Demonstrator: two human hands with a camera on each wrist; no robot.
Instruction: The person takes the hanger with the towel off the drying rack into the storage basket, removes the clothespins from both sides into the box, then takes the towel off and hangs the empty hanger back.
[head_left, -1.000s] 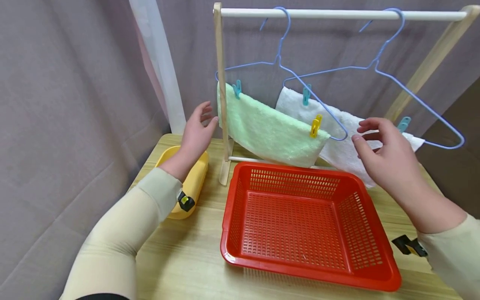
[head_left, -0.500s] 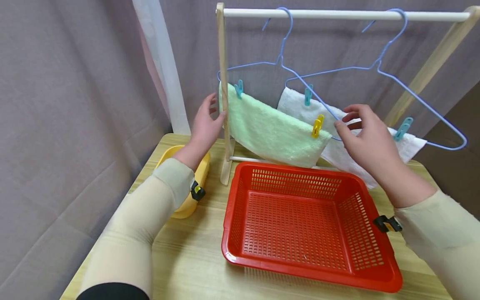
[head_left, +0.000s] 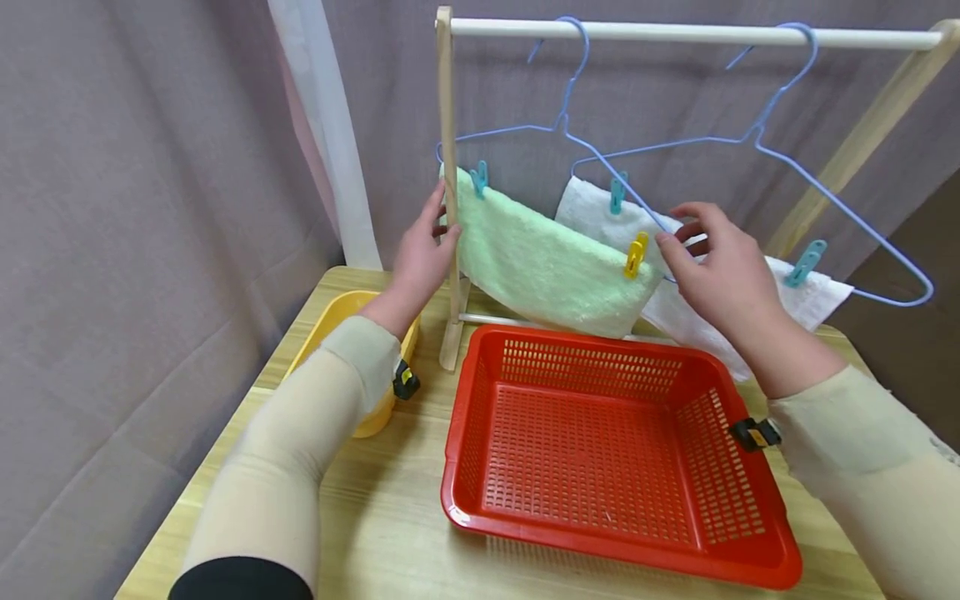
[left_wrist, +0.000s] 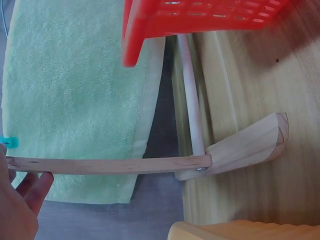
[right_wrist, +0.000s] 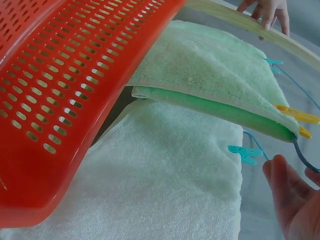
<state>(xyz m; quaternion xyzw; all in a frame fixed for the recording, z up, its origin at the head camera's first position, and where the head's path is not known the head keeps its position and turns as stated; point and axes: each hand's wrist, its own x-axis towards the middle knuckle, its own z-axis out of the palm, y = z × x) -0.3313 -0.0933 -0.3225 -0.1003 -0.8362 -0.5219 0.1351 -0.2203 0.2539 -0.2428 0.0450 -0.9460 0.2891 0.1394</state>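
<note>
A pale green towel (head_left: 551, 258) hangs from a blue wire hanger (head_left: 618, 179), held by a teal clothespin (head_left: 480, 178) and a yellow clothespin (head_left: 636, 255). My left hand (head_left: 426, 258) is at the left wooden post (head_left: 448, 117), thumb and fingers touching it near the towel's left edge. My right hand (head_left: 716, 262) is at the hanger's right end, thumb and fingers apart with the wire between them. Behind, a white towel (head_left: 600, 200) hangs from a second blue hanger (head_left: 832, 192) with teal clothespins (head_left: 806, 263).
A red perforated basket (head_left: 585, 450) stands on the wooden table (head_left: 375, 517) in front of the rack. Left of it, under my left arm, is a yellow tub (head_left: 330, 317). The hangers hang from a white rod (head_left: 690, 33); a grey curtain (head_left: 150, 208) is behind.
My left hand has moved right, from beside the yellow tub to the post. My right hand has moved left from in front of the white towel to the front hanger's right end.
</note>
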